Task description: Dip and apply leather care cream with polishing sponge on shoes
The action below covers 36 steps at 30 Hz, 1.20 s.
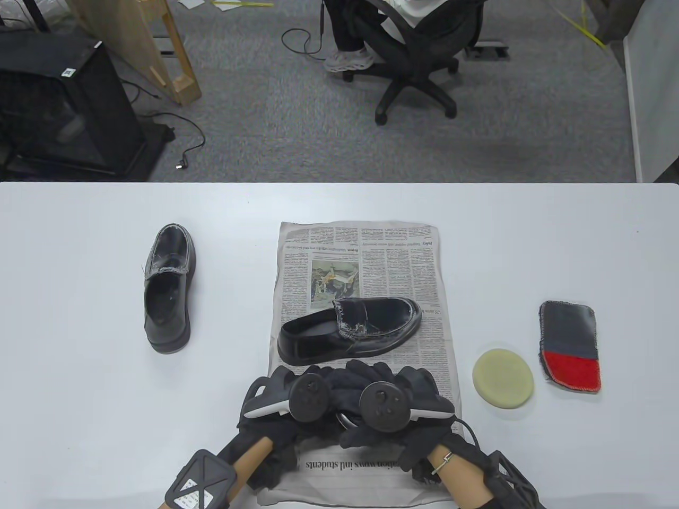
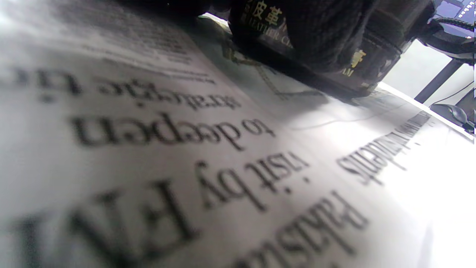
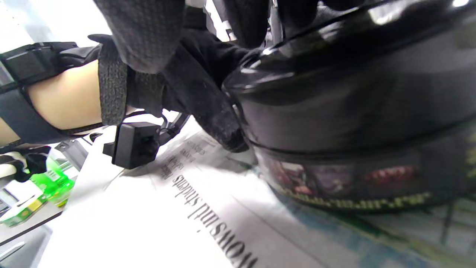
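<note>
A black jar of leather care cream [image 3: 357, 123] stands on the newspaper [image 1: 360, 265] near the table's front edge; it also shows in the left wrist view [image 2: 308, 41]. My left hand [image 1: 297, 397] grips the jar's body. My right hand [image 1: 387, 403] grips its glossy black lid [image 3: 334, 44]. In the table view both hands hide the jar almost fully. A black loafer [image 1: 347, 331] lies on the newspaper just beyond my hands, toe to the right. A second black loafer [image 1: 168, 286] stands on the table at the left. A round pale yellow polishing sponge [image 1: 502, 377] lies to the right of the paper.
A grey and red cloth pad [image 1: 570, 344] lies right of the sponge. The white table [image 1: 79, 371] ends at its far edge, with an office chair [image 1: 419, 47] and a black cabinet [image 1: 63, 101] on the floor beyond.
</note>
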{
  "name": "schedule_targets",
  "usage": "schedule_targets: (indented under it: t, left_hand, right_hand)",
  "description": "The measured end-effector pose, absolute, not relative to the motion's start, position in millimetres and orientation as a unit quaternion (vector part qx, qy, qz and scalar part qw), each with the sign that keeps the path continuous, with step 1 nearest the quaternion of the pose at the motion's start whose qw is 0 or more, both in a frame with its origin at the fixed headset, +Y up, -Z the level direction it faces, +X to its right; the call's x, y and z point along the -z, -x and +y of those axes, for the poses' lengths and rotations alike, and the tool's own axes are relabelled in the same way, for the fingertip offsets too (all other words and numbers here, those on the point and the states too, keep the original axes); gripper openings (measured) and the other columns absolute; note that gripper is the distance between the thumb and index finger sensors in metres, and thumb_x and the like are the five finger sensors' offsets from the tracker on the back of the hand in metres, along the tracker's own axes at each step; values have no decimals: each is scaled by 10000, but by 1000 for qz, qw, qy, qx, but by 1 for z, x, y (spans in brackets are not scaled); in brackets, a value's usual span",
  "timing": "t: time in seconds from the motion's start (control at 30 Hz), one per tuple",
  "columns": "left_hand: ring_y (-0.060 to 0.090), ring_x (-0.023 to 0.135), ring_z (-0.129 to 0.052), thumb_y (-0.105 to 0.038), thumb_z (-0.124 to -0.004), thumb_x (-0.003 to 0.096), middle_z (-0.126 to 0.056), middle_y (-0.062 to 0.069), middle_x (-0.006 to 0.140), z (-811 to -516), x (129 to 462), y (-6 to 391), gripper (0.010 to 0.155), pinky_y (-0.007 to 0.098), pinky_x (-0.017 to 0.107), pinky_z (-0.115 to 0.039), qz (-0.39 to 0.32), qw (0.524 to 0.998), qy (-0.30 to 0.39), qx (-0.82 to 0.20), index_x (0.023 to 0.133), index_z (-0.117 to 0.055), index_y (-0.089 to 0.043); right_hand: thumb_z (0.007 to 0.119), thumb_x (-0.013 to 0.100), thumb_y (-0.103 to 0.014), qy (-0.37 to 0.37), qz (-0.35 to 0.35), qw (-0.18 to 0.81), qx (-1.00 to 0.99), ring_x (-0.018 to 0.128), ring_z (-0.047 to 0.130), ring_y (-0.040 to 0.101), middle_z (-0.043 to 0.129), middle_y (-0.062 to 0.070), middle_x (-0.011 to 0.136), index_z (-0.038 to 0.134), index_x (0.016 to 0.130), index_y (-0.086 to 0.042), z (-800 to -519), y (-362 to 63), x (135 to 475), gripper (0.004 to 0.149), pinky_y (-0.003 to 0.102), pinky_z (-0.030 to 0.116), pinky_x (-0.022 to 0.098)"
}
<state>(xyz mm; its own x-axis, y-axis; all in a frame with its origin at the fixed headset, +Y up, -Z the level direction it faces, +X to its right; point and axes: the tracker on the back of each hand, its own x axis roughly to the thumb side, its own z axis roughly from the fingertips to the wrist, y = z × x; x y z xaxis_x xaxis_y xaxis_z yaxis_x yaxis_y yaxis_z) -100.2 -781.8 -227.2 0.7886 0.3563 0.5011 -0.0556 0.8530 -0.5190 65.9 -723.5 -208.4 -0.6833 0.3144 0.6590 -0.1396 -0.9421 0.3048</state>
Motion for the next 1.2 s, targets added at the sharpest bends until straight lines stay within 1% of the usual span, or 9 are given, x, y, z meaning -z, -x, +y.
schedule_targets:
  t: [0.07, 0.17, 0.23, 0.33, 0.57, 0.7, 0.97, 1.1, 1.2]
  left_hand:
    - [481, 1040, -291, -496, -796, 501, -271, 249, 1217, -782, 227, 100, 980, 623, 709, -348, -305, 913, 248, -113, 1165, -240, -36]
    - [478, 1040, -289, -494, -796, 503, -272, 249, 1217, -782, 228, 100, 978, 623, 708, -348, -306, 912, 249, -114, 1166, -242, -37]
    - [479, 1040, -290, -495, -794, 504, -271, 248, 1217, -782, 228, 101, 977, 622, 708, -347, -306, 912, 249, -115, 1166, -242, -36]
    - [481, 1039, -292, -496, -793, 504, -272, 245, 1218, -782, 228, 101, 976, 620, 709, -348, -305, 912, 248, -116, 1166, -243, -36]
    - [479, 1040, -290, -497, -791, 506, -273, 247, 1217, -782, 228, 101, 975, 621, 709, -347, -305, 912, 248, -117, 1166, -243, -35]
    - [481, 1040, -288, -499, -793, 502, -271, 251, 1217, -783, 228, 101, 980, 624, 708, -345, -305, 912, 248, -116, 1167, -243, -33]
    - [488, 1039, -283, -504, -792, 502, -265, 255, 1217, -783, 228, 101, 987, 628, 706, -342, -308, 911, 249, -115, 1167, -239, -29]
    - [486, 1040, -280, -504, -792, 501, -263, 252, 1218, -783, 227, 101, 988, 626, 707, -338, -306, 911, 249, -117, 1167, -238, -30]
    - [483, 1041, -275, -505, -791, 501, -258, 250, 1218, -783, 227, 101, 986, 626, 707, -334, -305, 912, 248, -116, 1167, -235, -35]
  right_hand:
    - [629, 455, -692, -361, 82, 44, -928, 1025, 295, 688, 262, 400, 1196, 275, 1214, -12, -723, -65, 206, 1078, 779, 381, 648]
    - [556, 454, -737, -344, 139, -36, -928, 988, 316, 740, 226, 489, 1157, 166, 1197, 84, -731, -63, 206, 1174, 795, 431, 638]
    - [592, 474, -701, -349, 156, -28, -924, 975, 292, 743, 188, 482, 1147, 149, 1190, 54, -740, -61, 208, 1131, 789, 427, 641]
    - [696, 483, -627, -363, 158, 19, -918, 992, 217, 714, 150, 373, 1184, 268, 1191, -192, -730, -65, 210, 936, 814, 355, 604]
    - [634, 425, -722, -354, 173, -39, -918, 923, 228, 818, 96, 538, 1101, 61, 1178, 14, -743, -59, 211, 1198, 841, 441, 586]
    - [676, 418, -720, -361, 147, -68, -918, 928, 434, 768, 224, 526, 1116, 85, 1184, 23, -742, -53, 212, 1219, 766, 585, 645]
    - [695, 398, -722, -377, 119, 12, -919, 934, 424, 741, 233, 503, 1125, 114, 1196, -10, -713, -68, 220, 1217, 762, 541, 669]
    - [681, 420, -723, -265, 51, 6, -963, 922, 441, 753, 253, 517, 1120, 142, 1203, 6, -688, -115, 249, 1199, 769, 553, 657]
    - [660, 447, -723, -137, 66, -9, -988, 913, 423, 766, 228, 536, 1109, 113, 1201, 27, -694, -165, 289, 1196, 776, 540, 653]
